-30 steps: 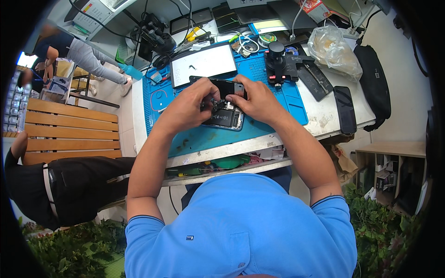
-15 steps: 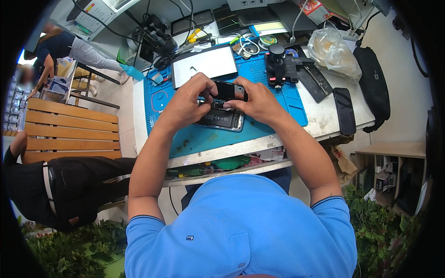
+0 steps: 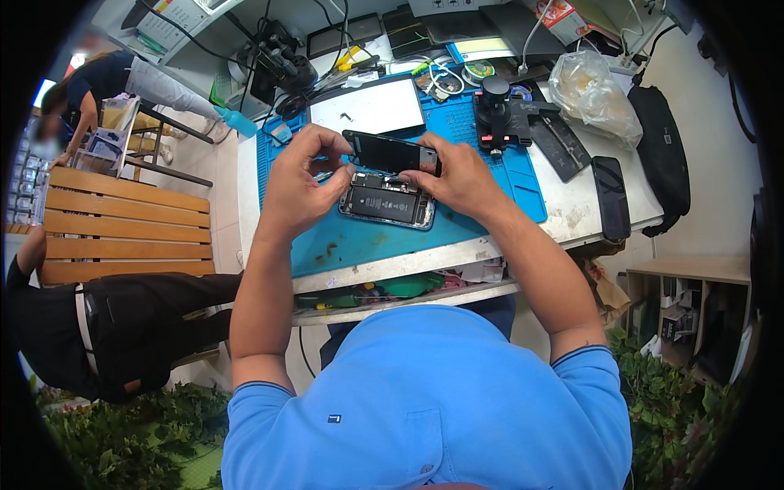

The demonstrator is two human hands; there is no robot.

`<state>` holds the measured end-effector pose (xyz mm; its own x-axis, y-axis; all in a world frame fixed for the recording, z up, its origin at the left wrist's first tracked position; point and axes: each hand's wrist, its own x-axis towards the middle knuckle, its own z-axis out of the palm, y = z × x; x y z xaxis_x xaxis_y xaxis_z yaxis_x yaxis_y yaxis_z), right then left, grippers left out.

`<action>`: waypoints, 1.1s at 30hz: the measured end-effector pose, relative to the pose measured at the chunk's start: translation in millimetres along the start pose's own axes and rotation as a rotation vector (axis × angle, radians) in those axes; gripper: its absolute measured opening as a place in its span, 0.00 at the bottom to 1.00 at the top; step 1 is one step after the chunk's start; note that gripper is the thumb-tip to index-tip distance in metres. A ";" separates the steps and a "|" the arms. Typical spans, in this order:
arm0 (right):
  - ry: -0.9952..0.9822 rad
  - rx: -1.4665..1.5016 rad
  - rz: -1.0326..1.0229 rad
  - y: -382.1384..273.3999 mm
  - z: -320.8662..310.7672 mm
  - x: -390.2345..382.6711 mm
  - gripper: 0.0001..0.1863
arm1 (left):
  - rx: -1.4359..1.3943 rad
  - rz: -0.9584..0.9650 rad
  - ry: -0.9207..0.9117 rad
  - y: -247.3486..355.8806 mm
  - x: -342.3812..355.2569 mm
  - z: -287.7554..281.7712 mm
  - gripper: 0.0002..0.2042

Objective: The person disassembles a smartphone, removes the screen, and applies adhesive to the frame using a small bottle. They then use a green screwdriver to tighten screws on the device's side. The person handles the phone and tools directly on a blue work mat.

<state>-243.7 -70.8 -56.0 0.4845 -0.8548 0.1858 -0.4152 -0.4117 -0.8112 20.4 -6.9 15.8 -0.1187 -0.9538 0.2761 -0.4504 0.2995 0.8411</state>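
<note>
An opened phone [image 3: 384, 204], battery and inner parts showing, lies on the blue mat [image 3: 343, 253]. Its black screen panel [image 3: 384, 152] is raised and tilted above the phone's upper edge. My right hand [image 3: 461, 184] grips that panel's right end, thumb low on it near the body. My left hand [image 3: 302, 180] is curled at the left of the phone, fingertips closed near small parts; what they hold, if anything, is too small to make out. A white board [image 3: 363, 110] with small dark pieces lies behind.
A black clamp fixture [image 3: 496, 122], dark plate [image 3: 559, 151], spare phone [image 3: 611, 196], plastic bag [image 3: 592, 98] and black case [image 3: 661, 163] sit at right. Cables and tools crowd the back. Two other people [image 3: 114, 327] [image 3: 98, 82] are at left, beside a wooden slatted bench [image 3: 131, 220].
My left hand has moved left and away from the phone's middle, uncovering more of the screen panel and the phone's inner parts. My right hand still grips the panel, slightly shifted right.
</note>
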 end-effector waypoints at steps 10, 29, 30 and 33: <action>0.013 0.024 -0.001 -0.9 1.1 0.7 0.23 | -0.181 -0.207 -0.049 -17.6 -16.2 37.9 0.08; 0.027 0.032 -0.009 5.6 5.0 0.4 0.24 | -0.254 -0.273 0.042 -15.1 -9.7 56.1 0.06; 0.021 0.037 -0.005 5.0 4.7 0.6 0.24 | -0.214 -0.257 0.032 -13.6 -10.6 56.5 0.07; 0.011 0.049 -0.002 2.5 3.0 0.7 0.23 | -0.134 -0.230 0.010 -3.5 -14.5 61.7 0.08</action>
<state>-242.0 -71.6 -59.5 0.4765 -0.8577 0.1929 -0.3762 -0.3973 -0.8370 -30.9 4.4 -19.8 -0.0176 -0.9970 0.0749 -0.3429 0.0763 0.9363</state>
